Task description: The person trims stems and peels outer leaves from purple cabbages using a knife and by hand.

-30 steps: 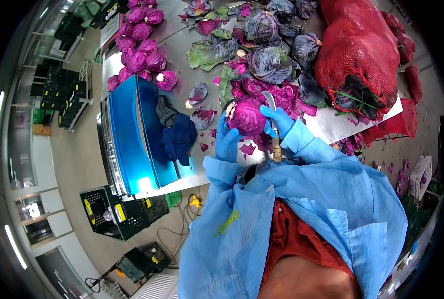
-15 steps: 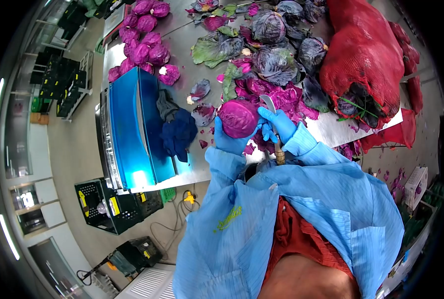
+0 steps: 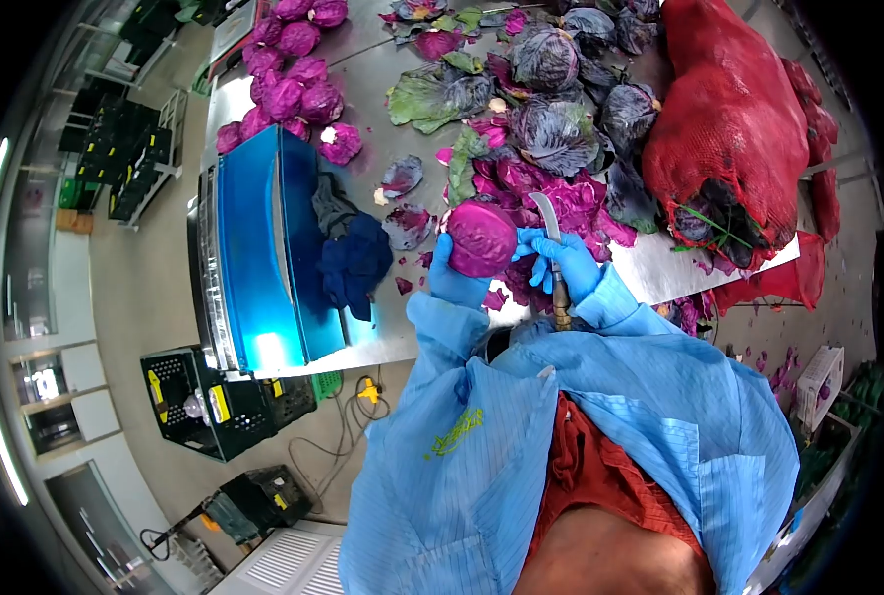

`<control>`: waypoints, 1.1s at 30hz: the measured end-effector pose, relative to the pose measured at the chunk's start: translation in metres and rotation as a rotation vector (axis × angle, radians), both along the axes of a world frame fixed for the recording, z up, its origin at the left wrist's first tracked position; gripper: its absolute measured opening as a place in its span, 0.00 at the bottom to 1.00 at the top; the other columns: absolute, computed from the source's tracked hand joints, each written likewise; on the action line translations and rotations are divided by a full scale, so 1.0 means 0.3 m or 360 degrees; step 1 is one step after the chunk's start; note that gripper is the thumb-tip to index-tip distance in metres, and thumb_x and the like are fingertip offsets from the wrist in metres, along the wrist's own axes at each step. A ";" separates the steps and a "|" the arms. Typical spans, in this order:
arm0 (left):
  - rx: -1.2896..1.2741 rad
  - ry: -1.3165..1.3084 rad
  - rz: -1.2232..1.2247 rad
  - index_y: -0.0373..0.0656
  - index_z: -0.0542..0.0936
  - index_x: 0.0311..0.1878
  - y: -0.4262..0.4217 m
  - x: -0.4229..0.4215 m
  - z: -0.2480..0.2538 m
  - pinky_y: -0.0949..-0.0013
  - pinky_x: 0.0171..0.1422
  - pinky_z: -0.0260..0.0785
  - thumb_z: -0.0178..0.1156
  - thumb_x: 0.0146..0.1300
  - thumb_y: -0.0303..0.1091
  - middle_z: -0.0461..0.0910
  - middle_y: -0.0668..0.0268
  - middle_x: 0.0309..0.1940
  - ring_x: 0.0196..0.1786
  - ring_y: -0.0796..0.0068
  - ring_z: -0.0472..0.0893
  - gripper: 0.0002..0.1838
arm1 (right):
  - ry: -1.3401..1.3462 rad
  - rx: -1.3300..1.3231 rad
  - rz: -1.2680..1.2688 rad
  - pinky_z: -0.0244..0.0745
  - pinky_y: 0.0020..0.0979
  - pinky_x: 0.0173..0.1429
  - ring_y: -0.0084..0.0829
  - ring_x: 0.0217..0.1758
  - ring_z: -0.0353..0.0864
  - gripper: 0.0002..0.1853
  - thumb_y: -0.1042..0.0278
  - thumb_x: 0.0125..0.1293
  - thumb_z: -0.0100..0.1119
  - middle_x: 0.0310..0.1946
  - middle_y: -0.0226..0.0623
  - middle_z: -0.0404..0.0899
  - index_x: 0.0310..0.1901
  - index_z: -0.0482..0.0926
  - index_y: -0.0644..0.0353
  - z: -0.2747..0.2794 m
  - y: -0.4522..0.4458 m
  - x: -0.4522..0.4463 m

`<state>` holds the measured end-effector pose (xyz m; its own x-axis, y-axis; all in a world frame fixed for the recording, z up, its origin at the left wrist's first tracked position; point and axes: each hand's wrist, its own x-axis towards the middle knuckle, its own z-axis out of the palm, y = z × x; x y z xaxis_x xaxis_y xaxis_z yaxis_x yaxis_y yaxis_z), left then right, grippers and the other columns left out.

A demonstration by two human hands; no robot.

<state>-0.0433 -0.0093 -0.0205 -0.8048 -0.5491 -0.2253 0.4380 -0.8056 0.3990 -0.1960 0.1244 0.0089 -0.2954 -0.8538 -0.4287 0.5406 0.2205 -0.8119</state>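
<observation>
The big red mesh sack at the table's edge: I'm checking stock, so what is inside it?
At the open mouth of the red mesh sack, dark purple cabbage shows behind green strands. Deeper contents are hidden by the mesh; I cannot tell how many.

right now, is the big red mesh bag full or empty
Not empty: the red mesh bag bulges, and dark cabbage shows at its near end. Whether completely full, cannot tell.

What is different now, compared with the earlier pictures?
The red cabbage was turned: its pale end, first visible at left, no longer shows. Nothing was let go: the left hand holds the cabbage, the right hand the knife. The red net bag stayed in place.
</observation>
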 end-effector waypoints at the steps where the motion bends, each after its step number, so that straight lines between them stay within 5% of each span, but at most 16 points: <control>1: -0.0034 0.0002 0.0004 0.45 0.59 0.71 -0.003 0.004 -0.008 0.41 0.72 0.55 0.57 0.63 0.53 0.62 0.54 0.69 0.70 0.50 0.63 0.38 | 0.0002 0.0012 -0.0013 0.72 0.22 0.21 0.21 0.21 0.78 0.20 0.60 0.72 0.48 0.42 0.36 0.83 0.57 0.74 0.65 0.012 0.011 0.009; 6: -0.0307 0.0053 -0.0007 0.38 0.62 0.68 0.007 -0.003 0.074 0.49 0.72 0.59 0.62 0.59 0.38 0.66 0.53 0.66 0.68 0.53 0.66 0.35 | 0.0149 0.0038 -0.0077 0.70 0.21 0.18 0.22 0.20 0.77 0.19 0.62 0.71 0.48 0.43 0.36 0.79 0.60 0.73 0.59 0.036 0.017 0.012; 11: -0.0550 -0.0035 0.0064 0.38 0.63 0.67 0.027 -0.010 0.066 0.53 0.71 0.62 0.65 0.55 0.38 0.68 0.54 0.63 0.65 0.56 0.70 0.37 | 0.0230 0.0019 -0.0146 0.68 0.22 0.16 0.23 0.22 0.79 0.33 0.55 0.65 0.60 0.44 0.37 0.78 0.68 0.64 0.58 0.082 -0.011 0.038; 19: -0.1215 -0.0306 0.0254 0.40 0.61 0.67 0.067 -0.013 0.150 0.60 0.70 0.63 0.77 0.40 0.30 0.67 0.61 0.62 0.64 0.63 0.69 0.49 | -0.0431 -0.0368 0.0094 0.71 0.20 0.26 0.18 0.24 0.76 0.42 0.60 0.58 0.68 0.37 0.28 0.80 0.72 0.57 0.52 0.040 0.006 0.024; 22: -0.1438 -0.0288 0.0277 0.41 0.60 0.68 0.065 -0.011 0.169 0.61 0.70 0.64 0.79 0.37 0.31 0.65 0.61 0.64 0.65 0.64 0.68 0.53 | -0.0473 -0.0489 0.0116 0.72 0.19 0.25 0.20 0.24 0.77 0.47 0.61 0.54 0.68 0.36 0.30 0.80 0.73 0.52 0.60 0.053 -0.003 0.021; 26: -0.1358 -0.0243 0.0222 0.41 0.60 0.68 0.079 -0.002 0.168 0.60 0.69 0.65 0.80 0.37 0.30 0.65 0.60 0.64 0.65 0.63 0.68 0.53 | -0.0476 -0.0634 0.0190 0.66 0.19 0.24 0.15 0.20 0.70 0.45 0.67 0.55 0.67 0.29 0.24 0.78 0.73 0.55 0.50 -0.006 -0.018 0.009; 33: -0.1567 -0.0511 0.0139 0.44 0.58 0.70 0.061 0.054 0.092 0.59 0.69 0.65 0.80 0.37 0.31 0.64 0.60 0.64 0.65 0.62 0.68 0.56 | -0.0341 -0.0295 0.0350 0.63 0.19 0.23 0.15 0.18 0.67 0.41 0.68 0.56 0.66 0.20 0.21 0.72 0.72 0.59 0.49 0.097 -0.010 -0.012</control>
<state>-0.0270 0.0090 0.0071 -0.7347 -0.6599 0.1576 0.2360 -0.0308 0.9713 -0.1995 0.1215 0.0382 -0.0162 -0.9560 -0.2930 0.6589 0.2102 -0.7222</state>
